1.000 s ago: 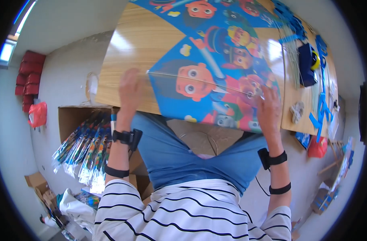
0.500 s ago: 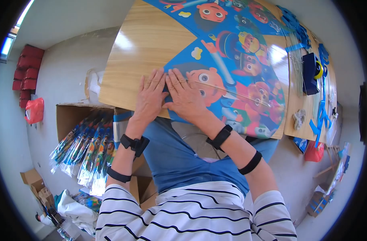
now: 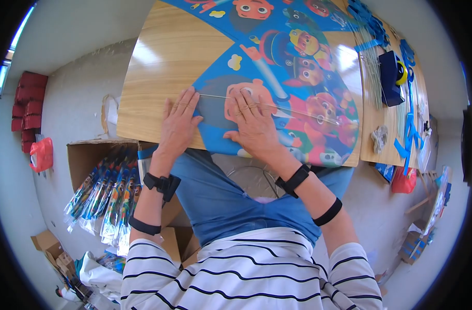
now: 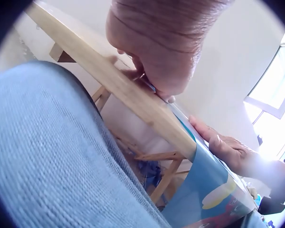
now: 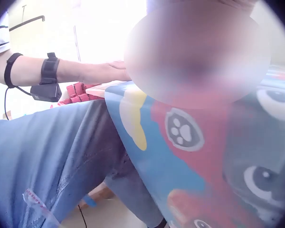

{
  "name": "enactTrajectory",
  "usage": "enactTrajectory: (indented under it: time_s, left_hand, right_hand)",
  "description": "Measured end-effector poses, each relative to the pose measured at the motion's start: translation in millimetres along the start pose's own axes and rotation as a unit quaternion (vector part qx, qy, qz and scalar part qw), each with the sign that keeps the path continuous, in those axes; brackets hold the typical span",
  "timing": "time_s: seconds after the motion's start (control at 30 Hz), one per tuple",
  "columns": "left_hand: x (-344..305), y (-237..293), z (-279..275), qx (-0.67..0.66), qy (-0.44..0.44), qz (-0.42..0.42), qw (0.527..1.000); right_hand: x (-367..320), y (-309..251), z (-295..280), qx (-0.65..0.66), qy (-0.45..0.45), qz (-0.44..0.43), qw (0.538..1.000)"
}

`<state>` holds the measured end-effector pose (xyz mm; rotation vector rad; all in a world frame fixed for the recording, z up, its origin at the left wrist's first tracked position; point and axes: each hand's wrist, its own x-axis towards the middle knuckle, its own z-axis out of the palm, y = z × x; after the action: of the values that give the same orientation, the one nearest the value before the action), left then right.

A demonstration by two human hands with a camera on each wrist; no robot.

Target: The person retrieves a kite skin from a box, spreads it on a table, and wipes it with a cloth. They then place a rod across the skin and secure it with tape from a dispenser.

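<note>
A blue sheet printed with cartoon figures (image 3: 215,111) lies over the table, its near edge hanging past the tabletop. Across it runs a thin pale rod (image 3: 213,96), from the sheet's left corner toward its right side. My left hand (image 3: 179,126) rests with fairly straight fingers at that corner, fingertips by the rod's left end. Flat on the printed face lies my right hand (image 3: 254,124), its extended fingers over the rod. In the left wrist view the right hand (image 4: 228,152) lies along the sheet's surface. A blurred patch hides much of the right wrist view.
Another printed sheet (image 3: 293,20) lies farther back on the wooden table (image 3: 158,77). Bundled thin sticks (image 3: 369,77), a dark blue box with yellow tape (image 3: 391,77) and blue strips (image 3: 411,137) are at the right. At lower left, a carton (image 3: 83,160) holds several plastic-wrapped packs (image 3: 114,201).
The right hand went from the rod's right end to beside the left hand, then back rightward along the rod. My left hand settled at the sheet's left corner.
</note>
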<state>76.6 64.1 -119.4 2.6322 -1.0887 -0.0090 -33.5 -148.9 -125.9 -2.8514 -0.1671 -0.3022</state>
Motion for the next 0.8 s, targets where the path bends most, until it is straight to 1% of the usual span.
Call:
enactTrajectory:
  time_s: [0.07,0.17,0.23,0.27,0.33,0.43,0.53,0.6,0.8]
  left_hand:
    - [0.0,0.3,-0.6,0.002,-0.002,-0.004,1.000]
    - [0.7,5.8,-5.0,0.003,0.002,-0.013,1.000]
    - [4.1,19.5,-13.8,0.006,0.013,-0.015,1.000]
    - [6.2,28.3,-11.1,0.012,0.007,0.013,1.000]
    - [11.6,52.0,-3.4,0.025,-0.004,0.068,0.997]
    - [19.1,89.7,10.6,-0.025,-0.023,0.114,0.993]
    - [23.0,104.3,23.9,-0.019,-0.012,0.133,0.991]
    - [23.0,106.4,31.4,-0.022,-0.022,0.128,0.991]
    - [24.9,107.0,29.6,-0.035,-0.041,0.128,0.990]
  right_hand:
    - [-8.4,7.2,-9.3,0.004,-0.019,0.016,1.000]
    - [-31.4,23.9,-26.8,-0.026,0.007,0.079,0.996]
    - [-49.9,37.3,-39.2,-0.033,0.004,0.096,0.995]
    - [-56.2,40.6,-42.7,-0.037,0.003,0.105,0.994]
    - [-58.0,38.4,-43.3,-0.036,-0.003,0.098,0.995]
    - [-50.5,34.7,-39.0,-0.033,0.000,0.084,0.996]
    - [-48.3,37.0,-27.9,-0.028,0.008,0.074,0.997]
    - [-53.8,41.8,-23.0,-0.022,0.018,0.074,0.997]
    - [-70.1,51.6,-25.3,0.001,0.053,0.090,0.994]
